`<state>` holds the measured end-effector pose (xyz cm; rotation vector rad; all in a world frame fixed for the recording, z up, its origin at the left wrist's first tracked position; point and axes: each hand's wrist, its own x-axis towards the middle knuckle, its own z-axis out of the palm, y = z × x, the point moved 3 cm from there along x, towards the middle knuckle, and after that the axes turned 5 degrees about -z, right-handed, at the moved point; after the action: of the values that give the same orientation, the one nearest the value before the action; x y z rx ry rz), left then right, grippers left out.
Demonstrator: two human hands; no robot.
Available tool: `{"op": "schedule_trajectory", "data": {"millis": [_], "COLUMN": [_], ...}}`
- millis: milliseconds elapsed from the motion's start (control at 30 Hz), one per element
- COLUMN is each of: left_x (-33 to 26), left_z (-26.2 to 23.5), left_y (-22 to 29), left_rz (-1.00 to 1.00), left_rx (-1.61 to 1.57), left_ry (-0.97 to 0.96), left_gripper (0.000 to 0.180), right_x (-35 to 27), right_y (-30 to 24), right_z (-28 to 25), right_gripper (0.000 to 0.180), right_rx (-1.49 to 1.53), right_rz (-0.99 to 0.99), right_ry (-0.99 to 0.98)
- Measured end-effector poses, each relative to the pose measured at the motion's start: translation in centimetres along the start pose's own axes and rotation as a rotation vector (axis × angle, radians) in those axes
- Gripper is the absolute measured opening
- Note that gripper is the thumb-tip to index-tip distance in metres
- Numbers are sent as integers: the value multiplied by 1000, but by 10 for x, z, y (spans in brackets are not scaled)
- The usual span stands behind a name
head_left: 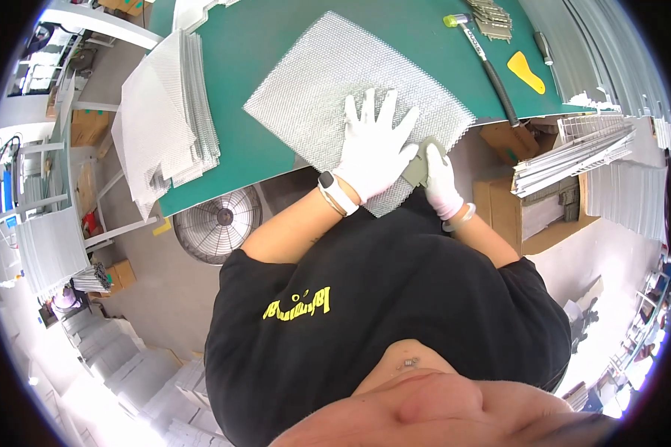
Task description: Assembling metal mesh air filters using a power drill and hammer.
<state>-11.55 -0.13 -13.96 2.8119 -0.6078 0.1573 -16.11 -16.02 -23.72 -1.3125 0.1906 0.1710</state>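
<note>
Left hand (375, 145) splayed flat on mesh sheet (350, 89), right hand (438, 179) gripping grey pad (417, 167)

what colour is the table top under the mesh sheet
Green table top, under the silver mesh sheet; head view.

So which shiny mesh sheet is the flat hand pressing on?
The single mesh sheet lying alone mid-table, under the left hand. The others sit untouched in the stack of mesh sheets at the table's left edge.
</note>
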Motion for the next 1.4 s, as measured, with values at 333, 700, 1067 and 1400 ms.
{"op": "schedule_trajectory", "data": {"millis": [333, 700, 1067, 1400], "left_x": [-12, -6, 20, 15], "left_z": [0, 5, 5, 9], "left_y": [6, 7, -17, 5], "left_rz": [21, 21, 230, 139], "left_rx": [-16, 73, 93, 69], "left_ry": [-58, -95, -130, -80], "left_gripper": [60, 60, 55, 54], "right_x": [-4, 3, -1, 1], "right_y": [-26, -6, -15, -23], "right_z": [-11, 11, 29, 3], "right_gripper": [22, 26, 32, 39], "right_rx": [-41, 236, 51, -51], "right_rz": [134, 51, 3, 287], "right_ry": [-187, 62, -101, -222]}}
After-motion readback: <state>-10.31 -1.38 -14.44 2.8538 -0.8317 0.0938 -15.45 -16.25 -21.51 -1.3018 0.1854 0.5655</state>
